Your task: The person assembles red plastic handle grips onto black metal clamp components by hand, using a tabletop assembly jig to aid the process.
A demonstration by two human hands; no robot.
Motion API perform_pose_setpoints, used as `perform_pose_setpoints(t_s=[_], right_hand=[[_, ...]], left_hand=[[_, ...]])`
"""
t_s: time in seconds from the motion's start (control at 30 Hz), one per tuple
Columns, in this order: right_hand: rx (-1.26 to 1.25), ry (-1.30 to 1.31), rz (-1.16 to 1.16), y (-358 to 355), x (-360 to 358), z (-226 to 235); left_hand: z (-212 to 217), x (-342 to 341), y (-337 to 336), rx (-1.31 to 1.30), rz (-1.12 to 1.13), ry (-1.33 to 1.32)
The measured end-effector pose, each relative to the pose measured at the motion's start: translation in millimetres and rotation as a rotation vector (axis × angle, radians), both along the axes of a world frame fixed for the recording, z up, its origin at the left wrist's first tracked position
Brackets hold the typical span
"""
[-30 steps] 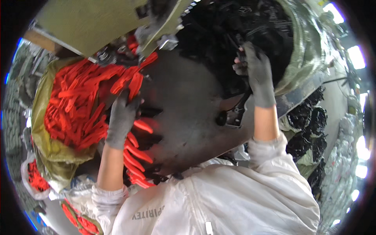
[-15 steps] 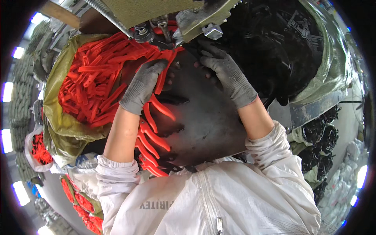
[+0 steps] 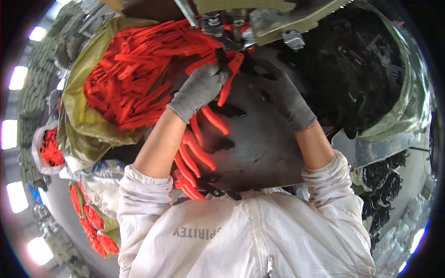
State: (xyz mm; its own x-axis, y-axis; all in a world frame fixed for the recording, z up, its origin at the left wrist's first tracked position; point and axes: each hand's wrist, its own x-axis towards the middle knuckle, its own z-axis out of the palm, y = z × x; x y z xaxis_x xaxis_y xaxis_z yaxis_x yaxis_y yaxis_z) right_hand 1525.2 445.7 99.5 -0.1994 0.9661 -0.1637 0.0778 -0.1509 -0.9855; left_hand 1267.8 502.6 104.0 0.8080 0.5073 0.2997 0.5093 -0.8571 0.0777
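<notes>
Head view: nearest, red-handled pieces point(image 3: 199, 150) lie in a row on the worktop point(image 3: 264, 155). Beyond, the left hand point(image 3: 204, 85) curls its fingers against a red handle point(image 3: 231, 81) below machine tooling point(image 3: 238, 30); the right hand's point(image 3: 287, 95) fingers blur into darkness, so I cannot tell either grip. Farther, loose handles point(image 3: 127, 81) heap beside a black pile point(image 3: 343, 74).

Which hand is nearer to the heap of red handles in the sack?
Left. The left hand is close by the right side of the heap of red handles; the right hand is farther off, across the dark worktop.
</notes>
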Motion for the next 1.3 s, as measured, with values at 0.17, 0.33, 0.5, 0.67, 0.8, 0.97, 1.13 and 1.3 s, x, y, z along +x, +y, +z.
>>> perform_pose_setpoints(t_s=[0.17,0.33,0.5,0.67,0.8,0.97,1.13,1.3], right_hand=[[-0.134,0.036,-0.064,-4.6,-0.5,4.4],[-0.06,-0.053,-0.037,-3.3,-1.0,0.1],[0.022,-0.031,-0.074,-4.8,-2.0,10.4],[-0.089,-0.073,-0.018,-23.0,0.1,43.9],[-0.169,0.035,-0.005,-18.6,5.3,16.6],[-0.174,0.081,-0.027,-21.2,7.8,4.4],[-0.04,0.21,-0.128,-30.2,-7.0,7.1],[0.776,-1.051,-0.427,-58.9,11.3,57.1]], left_hand=[[13.5,-88.0,7.3,0.035,0.614,0.105],[-16.9,-135.7,-8.6,-0.193,0.942,0.723],[-4.6,-144.1,-5.8,-0.368,0.939,0.374],[61.6,-108.5,-31.9,-1.326,0.848,-0.72],[80.4,-78.4,-40.2,-1.503,0.598,-1.001],[97.0,-10.9,-61.8,-1.424,0.502,-0.698],[91.2,38.7,-59.6,-1.448,0.236,-0.567],[40.8,56.1,-52.8,-1.477,0.554,-0.769]])
